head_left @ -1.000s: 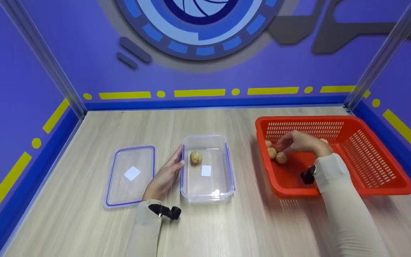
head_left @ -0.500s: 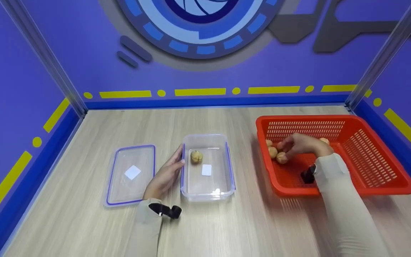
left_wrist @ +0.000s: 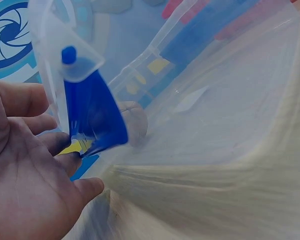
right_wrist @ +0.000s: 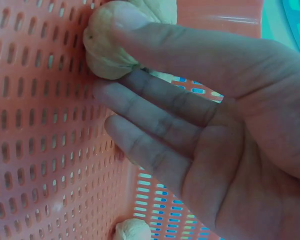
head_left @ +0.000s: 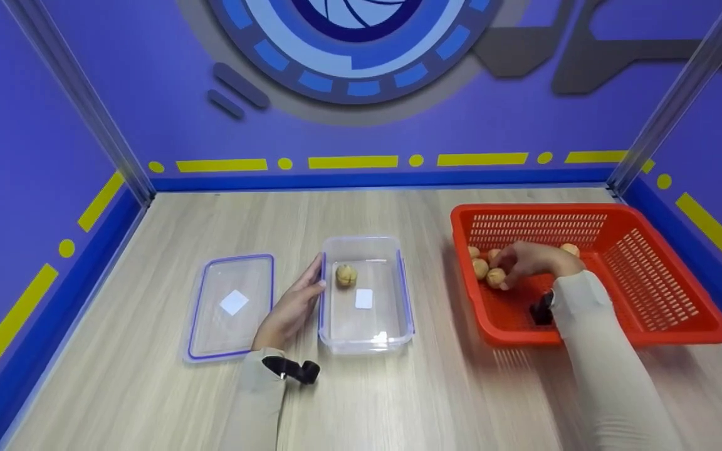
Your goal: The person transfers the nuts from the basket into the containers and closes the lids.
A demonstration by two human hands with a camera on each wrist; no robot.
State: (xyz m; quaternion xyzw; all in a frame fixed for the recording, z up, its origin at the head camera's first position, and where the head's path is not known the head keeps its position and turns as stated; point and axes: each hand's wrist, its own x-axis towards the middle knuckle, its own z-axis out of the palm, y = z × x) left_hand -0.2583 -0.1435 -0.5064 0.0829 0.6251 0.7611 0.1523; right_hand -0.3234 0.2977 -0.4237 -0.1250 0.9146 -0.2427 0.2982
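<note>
My left hand (head_left: 289, 316) rests against the left side of a clear plastic food box (head_left: 366, 326), its fingers fairly straight. In the left wrist view those fingers touch a blue latch flap (left_wrist: 95, 117) on the box's side. One walnut (head_left: 346, 275) lies inside the box. Inside the red basket, my right hand (head_left: 533, 258) pinches a walnut (right_wrist: 107, 42) by the left wall; the right wrist view shows the thumb over it and fingers below. Several other walnuts (head_left: 480, 269) lie close by, partly hidden by the hand.
The box's clear lid (head_left: 210, 332) with a blue-purple seal lies on the wooden table (head_left: 148, 376) to the left. The red slotted basket (head_left: 668, 332) stands at the right. Another walnut (head_left: 570, 249) lies behind the right wrist. Purple panels (head_left: 361, 138) enclose the table.
My right hand has lowered slightly toward the front walnut, with its fingertips now at that walnut's side. The left hand, box and lid have stayed in place.
</note>
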